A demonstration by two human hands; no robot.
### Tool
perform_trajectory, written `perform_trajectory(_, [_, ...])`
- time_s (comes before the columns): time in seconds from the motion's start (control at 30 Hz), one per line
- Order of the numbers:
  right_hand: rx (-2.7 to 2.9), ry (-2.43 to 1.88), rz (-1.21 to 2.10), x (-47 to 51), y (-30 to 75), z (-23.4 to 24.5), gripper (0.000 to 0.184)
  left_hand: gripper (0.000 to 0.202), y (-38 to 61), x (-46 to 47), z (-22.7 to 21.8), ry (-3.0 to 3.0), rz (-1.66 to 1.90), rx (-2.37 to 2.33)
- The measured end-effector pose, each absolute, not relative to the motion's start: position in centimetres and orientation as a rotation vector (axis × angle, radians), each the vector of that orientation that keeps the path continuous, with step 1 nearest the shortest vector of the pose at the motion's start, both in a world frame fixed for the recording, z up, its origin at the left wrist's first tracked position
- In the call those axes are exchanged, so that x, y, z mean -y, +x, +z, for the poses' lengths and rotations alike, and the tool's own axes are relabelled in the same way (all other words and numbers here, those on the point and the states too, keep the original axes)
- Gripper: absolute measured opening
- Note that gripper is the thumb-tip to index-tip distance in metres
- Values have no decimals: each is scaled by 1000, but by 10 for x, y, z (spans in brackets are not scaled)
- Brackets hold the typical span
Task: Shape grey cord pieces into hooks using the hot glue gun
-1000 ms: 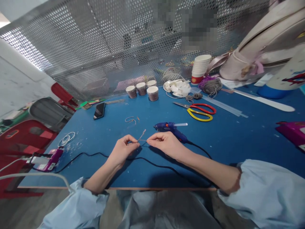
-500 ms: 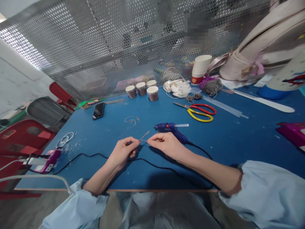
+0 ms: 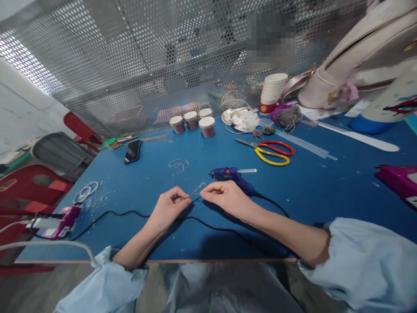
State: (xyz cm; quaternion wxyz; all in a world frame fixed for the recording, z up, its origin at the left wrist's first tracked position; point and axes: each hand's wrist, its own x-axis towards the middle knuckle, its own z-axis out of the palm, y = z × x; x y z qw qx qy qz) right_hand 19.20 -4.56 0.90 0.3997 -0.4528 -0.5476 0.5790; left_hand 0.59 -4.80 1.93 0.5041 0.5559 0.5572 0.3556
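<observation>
My left hand (image 3: 170, 205) and my right hand (image 3: 224, 196) meet above the blue table (image 3: 325, 191), both pinching a short thin piece of twine (image 3: 196, 190). The twine's free end sticks up and to the right between the two pinches. Just behind my right hand lies a blue glue gun (image 3: 232, 174) with a clear glue stick poking out of its back. Its black cord (image 3: 130, 214) runs under my wrists toward the left.
Red and yellow scissors (image 3: 273, 152) lie behind the gun. Three small cups (image 3: 193, 121), a stack of paper cups (image 3: 272, 92), ribbon and a grey yarn ball (image 3: 288, 117) stand at the back. A phone (image 3: 132, 151) and a purple power strip (image 3: 61, 218) are on the left.
My hands stay pinched on the twine with only small finger shifts; the twine's free end has tipped slightly. The view has drifted a little.
</observation>
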Motion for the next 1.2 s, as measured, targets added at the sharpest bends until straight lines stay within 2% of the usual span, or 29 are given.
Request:
perform_trajectory(0.3, [1391, -1144, 1476, 46, 194, 11, 21, 23, 3, 49, 22, 1439, 811, -1276])
perform_trajectory(0.43, [1409, -1151, 1453, 45, 194, 10, 22, 18, 3, 49, 21, 1537, 817, -1307])
perform_trajectory(1.03, [1414, -1171, 1451, 45, 195, 13, 21, 17, 14, 34, 35, 1405, 723, -1381])
perform_trajectory(1.2, [1465, -1185, 1401, 44, 196, 13, 20, 20, 14, 29, 34, 1337, 729, -1275])
